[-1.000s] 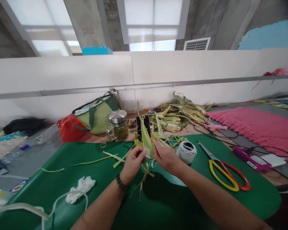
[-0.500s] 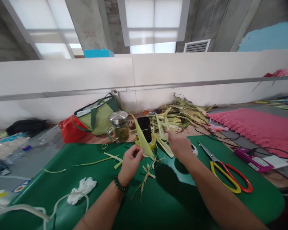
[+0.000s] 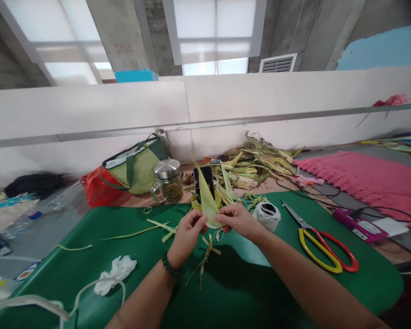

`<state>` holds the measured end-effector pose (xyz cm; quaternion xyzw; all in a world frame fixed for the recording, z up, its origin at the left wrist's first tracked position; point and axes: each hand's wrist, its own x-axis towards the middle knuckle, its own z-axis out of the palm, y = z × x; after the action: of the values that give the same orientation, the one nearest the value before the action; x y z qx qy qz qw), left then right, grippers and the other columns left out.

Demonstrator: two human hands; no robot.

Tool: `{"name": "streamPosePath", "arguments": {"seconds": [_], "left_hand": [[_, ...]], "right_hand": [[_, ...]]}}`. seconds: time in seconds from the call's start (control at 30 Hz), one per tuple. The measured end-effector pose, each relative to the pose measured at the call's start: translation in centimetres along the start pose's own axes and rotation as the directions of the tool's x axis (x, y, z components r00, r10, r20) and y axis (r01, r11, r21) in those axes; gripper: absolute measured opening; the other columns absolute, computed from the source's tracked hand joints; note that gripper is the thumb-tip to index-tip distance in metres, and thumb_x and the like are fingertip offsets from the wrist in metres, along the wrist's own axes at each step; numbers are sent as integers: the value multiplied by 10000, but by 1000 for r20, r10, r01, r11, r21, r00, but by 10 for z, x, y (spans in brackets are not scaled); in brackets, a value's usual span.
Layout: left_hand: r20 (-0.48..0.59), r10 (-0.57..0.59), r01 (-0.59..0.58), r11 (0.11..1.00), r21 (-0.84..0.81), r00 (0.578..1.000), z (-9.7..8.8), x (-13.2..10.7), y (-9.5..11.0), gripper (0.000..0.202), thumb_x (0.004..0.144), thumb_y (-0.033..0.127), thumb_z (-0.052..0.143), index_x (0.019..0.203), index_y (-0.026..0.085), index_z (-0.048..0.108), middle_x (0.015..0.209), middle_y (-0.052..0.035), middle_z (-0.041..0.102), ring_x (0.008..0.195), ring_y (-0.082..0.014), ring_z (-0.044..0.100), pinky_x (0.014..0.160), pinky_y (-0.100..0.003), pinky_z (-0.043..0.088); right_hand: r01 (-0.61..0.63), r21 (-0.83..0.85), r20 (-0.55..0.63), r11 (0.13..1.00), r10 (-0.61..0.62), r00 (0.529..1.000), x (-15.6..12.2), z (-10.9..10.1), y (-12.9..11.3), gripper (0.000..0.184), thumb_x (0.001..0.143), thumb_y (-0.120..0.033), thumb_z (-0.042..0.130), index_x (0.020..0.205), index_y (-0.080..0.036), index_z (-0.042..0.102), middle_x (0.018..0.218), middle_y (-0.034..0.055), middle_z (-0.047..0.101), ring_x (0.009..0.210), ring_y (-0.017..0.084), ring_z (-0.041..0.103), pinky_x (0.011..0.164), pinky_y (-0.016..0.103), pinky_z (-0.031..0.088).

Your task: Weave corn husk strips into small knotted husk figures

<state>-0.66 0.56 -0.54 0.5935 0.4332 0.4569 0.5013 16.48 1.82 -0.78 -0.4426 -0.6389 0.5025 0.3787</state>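
A pale green corn husk [image 3: 208, 201] stands upright between my hands, its tip pointing away and its wide end toward me. My left hand [image 3: 189, 230] pinches the lower left edge; a dark green bead bracelet circles that wrist. At the lower right edge, my right hand [image 3: 238, 220] pinches the same husk. Just below lies a small knotted husk figure [image 3: 207, 257] on the green mat [image 3: 253, 292]. Behind the husk leans a phone [image 3: 209, 176], partly covered by it. A white roll [image 3: 267, 216] sits to the right of my right hand.
Scissors [image 3: 320, 249] with red and yellow handles lie at right, near a purple power strip [image 3: 359, 225]. A heap of husks [image 3: 260, 160], a lidded glass jar [image 3: 169, 181] and a green bag [image 3: 140, 167] stand behind. Crumpled tissue [image 3: 115, 275] and a white cable lie at left.
My right hand has come left and toward me from near the husk heap, and now grips the husk's lower right edge. The white roll has come into fuller view.
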Motion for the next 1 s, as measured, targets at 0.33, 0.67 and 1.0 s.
{"name": "streamPosePath", "arguments": {"seconds": [0.33,0.67,1.0], "left_hand": [[12,-74,75,991,-112,997,-2,1,-2,375,683,506,668,696,156,534,592,31,525,564,-96,495,572,-213,419],[90,-148,153,987,-45,985,-2,0,2,341,627,415,718,797,125,664,751,-53,666,694,-165,590,634,-266,490],[35,-53,52,998,31,998,4,-2,-3,322,652,386,690,790,95,689,778,-89,690,735,-210,622,654,-307,531]], "right_hand": [[-46,167,158,985,19,987,-2,-11,-2,371,681,-492,677,627,-136,586,524,-28,561,459,72,524,486,194,418],[90,-37,-34,995,-91,995,-3,-4,0,225,739,-364,614,640,-164,585,520,-34,526,480,84,512,494,201,424],[143,-8,-20,990,-143,990,-5,4,2,118,685,-203,614,793,-155,617,716,4,638,625,108,567,583,215,446]]}}
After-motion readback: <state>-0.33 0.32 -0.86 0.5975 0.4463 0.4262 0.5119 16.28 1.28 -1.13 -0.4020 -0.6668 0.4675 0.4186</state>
